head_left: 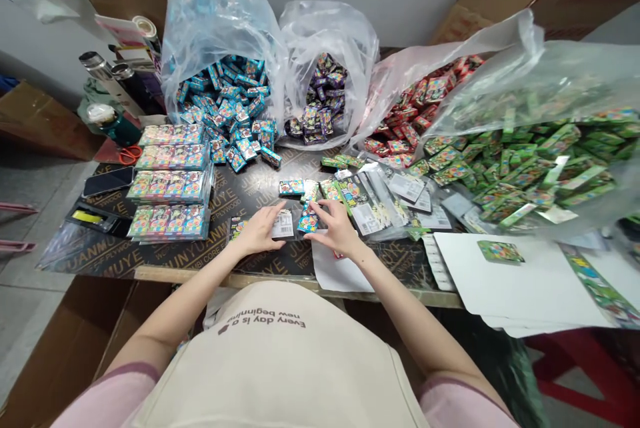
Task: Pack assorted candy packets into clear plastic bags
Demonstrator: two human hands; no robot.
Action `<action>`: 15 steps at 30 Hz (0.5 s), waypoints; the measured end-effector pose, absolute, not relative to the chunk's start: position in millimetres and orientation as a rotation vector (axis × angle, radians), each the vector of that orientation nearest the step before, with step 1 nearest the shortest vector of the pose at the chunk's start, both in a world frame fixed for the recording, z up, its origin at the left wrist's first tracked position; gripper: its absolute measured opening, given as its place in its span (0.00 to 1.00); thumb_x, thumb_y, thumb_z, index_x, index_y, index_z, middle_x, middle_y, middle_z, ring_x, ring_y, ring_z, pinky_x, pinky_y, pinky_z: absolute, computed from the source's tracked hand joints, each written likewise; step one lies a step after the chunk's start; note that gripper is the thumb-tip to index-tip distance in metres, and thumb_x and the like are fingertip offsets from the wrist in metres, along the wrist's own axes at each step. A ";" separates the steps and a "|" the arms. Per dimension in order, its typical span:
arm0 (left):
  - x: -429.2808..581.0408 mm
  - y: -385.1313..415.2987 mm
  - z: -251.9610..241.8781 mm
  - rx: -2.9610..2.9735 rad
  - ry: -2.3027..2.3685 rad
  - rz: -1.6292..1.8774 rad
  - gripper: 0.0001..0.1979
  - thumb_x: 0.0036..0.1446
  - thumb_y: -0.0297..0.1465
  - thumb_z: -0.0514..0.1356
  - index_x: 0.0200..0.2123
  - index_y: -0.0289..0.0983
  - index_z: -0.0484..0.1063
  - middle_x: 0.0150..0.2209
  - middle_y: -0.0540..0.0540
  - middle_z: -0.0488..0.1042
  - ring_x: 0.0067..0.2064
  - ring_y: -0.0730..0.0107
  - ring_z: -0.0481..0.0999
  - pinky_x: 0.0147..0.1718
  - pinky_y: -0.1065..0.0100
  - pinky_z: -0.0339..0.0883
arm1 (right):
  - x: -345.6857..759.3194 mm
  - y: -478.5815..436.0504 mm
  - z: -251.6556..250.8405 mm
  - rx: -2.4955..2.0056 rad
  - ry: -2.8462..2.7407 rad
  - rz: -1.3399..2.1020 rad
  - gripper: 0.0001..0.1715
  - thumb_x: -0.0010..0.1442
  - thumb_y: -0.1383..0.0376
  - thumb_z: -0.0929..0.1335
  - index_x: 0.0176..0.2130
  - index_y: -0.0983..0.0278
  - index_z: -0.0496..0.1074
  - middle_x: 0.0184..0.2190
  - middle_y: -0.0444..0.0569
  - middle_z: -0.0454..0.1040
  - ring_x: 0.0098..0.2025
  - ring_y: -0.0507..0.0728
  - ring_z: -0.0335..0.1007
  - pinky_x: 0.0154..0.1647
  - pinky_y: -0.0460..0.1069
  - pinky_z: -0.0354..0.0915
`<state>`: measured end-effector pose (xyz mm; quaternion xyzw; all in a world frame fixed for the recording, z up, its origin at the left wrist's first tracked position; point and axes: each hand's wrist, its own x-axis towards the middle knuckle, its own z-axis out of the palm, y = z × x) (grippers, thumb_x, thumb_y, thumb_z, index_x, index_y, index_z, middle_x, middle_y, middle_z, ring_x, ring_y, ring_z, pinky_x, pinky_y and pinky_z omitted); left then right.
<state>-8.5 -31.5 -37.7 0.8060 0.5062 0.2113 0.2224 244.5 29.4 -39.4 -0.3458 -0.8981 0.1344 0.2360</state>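
My left hand (pixel 260 231) rests with fingers apart on a flat package with a white label (pixel 283 223) at the front middle of the dark table. Just to its right, my right hand (pixel 336 225) has its thumb and fingers around a small blue box (pixel 308 217). Beyond the hands lies another blue box (pixel 291 187), beside a small green box (pixel 311 189). Flat clear packages with labels (pixel 367 211) overlap to the right of my right hand. A white sheet (pixel 343 273) lies partly under that hand.
Open plastic bags hold blue (pixel 235 101), purple (pixel 325 98), red (pixel 420 98) and green boxes (pixel 510 161). Stacked packs (pixel 170 185) stand at the left near a phone (pixel 109 181), orange scissors (pixel 130 155) and bottles (pixel 117 128). White boards (pixel 525 288) lie at the right.
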 end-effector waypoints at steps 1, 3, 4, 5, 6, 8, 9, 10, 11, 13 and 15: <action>-8.2 -31.7 -35.6 2.228 1.374 0.620 0.51 0.44 0.33 0.66 0.66 0.37 0.41 0.57 0.37 0.63 0.56 0.52 0.65 0.56 0.52 0.60 | 244.7 25.8 -40.4 -0.960 -2.479 0.346 0.45 0.52 0.48 0.70 0.62 0.63 0.60 0.52 0.61 0.63 0.54 0.69 0.59 0.53 0.65 0.58; -8.1 -32.7 -32.1 2.231 1.358 0.677 0.52 0.44 0.33 0.66 0.66 0.38 0.39 0.58 0.37 0.62 0.57 0.52 0.64 0.56 0.51 0.60 | 243.9 20.6 -40.0 -0.947 -2.507 0.338 0.44 0.53 0.48 0.70 0.62 0.62 0.59 0.52 0.62 0.63 0.54 0.69 0.59 0.52 0.64 0.58; -8.2 -33.2 -30.8 2.224 1.366 0.702 0.52 0.44 0.33 0.67 0.67 0.39 0.38 0.58 0.37 0.62 0.57 0.52 0.64 0.56 0.51 0.60 | 243.2 18.7 -38.7 -0.926 -2.512 0.353 0.44 0.53 0.48 0.70 0.62 0.62 0.60 0.51 0.61 0.63 0.53 0.69 0.59 0.52 0.64 0.59; -8.3 -33.8 -29.6 2.211 1.377 0.721 0.52 0.44 0.33 0.67 0.67 0.39 0.38 0.58 0.37 0.62 0.57 0.52 0.64 0.56 0.51 0.61 | 242.5 17.4 -37.0 -0.897 -2.512 0.375 0.43 0.53 0.48 0.70 0.61 0.63 0.60 0.51 0.61 0.64 0.53 0.68 0.60 0.52 0.64 0.59; -8.3 -34.4 -28.6 2.198 1.384 0.735 0.53 0.44 0.32 0.67 0.67 0.39 0.38 0.58 0.37 0.61 0.57 0.52 0.65 0.56 0.51 0.61 | 241.7 16.8 -35.1 -0.867 -2.508 0.405 0.43 0.53 0.48 0.70 0.61 0.63 0.61 0.50 0.61 0.64 0.53 0.67 0.61 0.52 0.63 0.60; -7.7 -35.5 -27.1 2.193 1.371 0.737 0.54 0.44 0.32 0.67 0.67 0.39 0.37 0.58 0.37 0.61 0.57 0.53 0.65 0.56 0.52 0.61 | 240.1 17.2 -31.2 -0.812 -2.503 0.482 0.41 0.53 0.48 0.70 0.60 0.62 0.62 0.51 0.59 0.64 0.53 0.66 0.61 0.53 0.63 0.59; -7.1 -36.0 -26.7 2.205 1.349 0.724 0.54 0.44 0.32 0.67 0.67 0.39 0.36 0.59 0.37 0.61 0.57 0.53 0.64 0.57 0.52 0.60 | 239.3 18.1 -29.7 -0.783 -2.510 0.536 0.40 0.53 0.48 0.70 0.60 0.61 0.62 0.51 0.59 0.64 0.54 0.66 0.60 0.54 0.63 0.59; -6.3 -36.6 -26.5 2.223 1.323 0.704 0.54 0.44 0.32 0.67 0.67 0.39 0.36 0.59 0.37 0.60 0.58 0.52 0.64 0.57 0.52 0.59 | 238.3 19.2 -28.4 -0.748 -2.523 0.602 0.40 0.53 0.48 0.70 0.60 0.60 0.62 0.52 0.58 0.64 0.55 0.65 0.60 0.54 0.62 0.59; -5.5 -37.1 -26.4 2.237 1.302 0.683 0.54 0.44 0.32 0.67 0.67 0.39 0.36 0.60 0.37 0.60 0.59 0.52 0.63 0.58 0.51 0.59 | 237.3 20.1 -27.4 -0.713 -2.534 0.670 0.41 0.53 0.47 0.70 0.61 0.59 0.60 0.53 0.58 0.64 0.56 0.65 0.60 0.55 0.62 0.58; -4.6 -37.7 -26.7 2.232 1.300 0.661 0.54 0.45 0.33 0.67 0.67 0.39 0.35 0.60 0.37 0.60 0.59 0.52 0.62 0.58 0.52 0.59 | 235.0 20.1 -26.3 -0.710 -2.508 0.756 0.47 0.51 0.45 0.70 0.63 0.58 0.57 0.56 0.58 0.63 0.57 0.67 0.59 0.57 0.62 0.57; -5.2 -37.6 -27.3 2.192 1.347 0.672 0.54 0.45 0.33 0.67 0.67 0.40 0.35 0.60 0.37 0.60 0.58 0.52 0.63 0.57 0.52 0.60 | 232.4 16.9 -26.2 -0.841 -2.389 0.732 0.51 0.49 0.43 0.71 0.64 0.58 0.55 0.56 0.58 0.65 0.57 0.68 0.59 0.58 0.63 0.54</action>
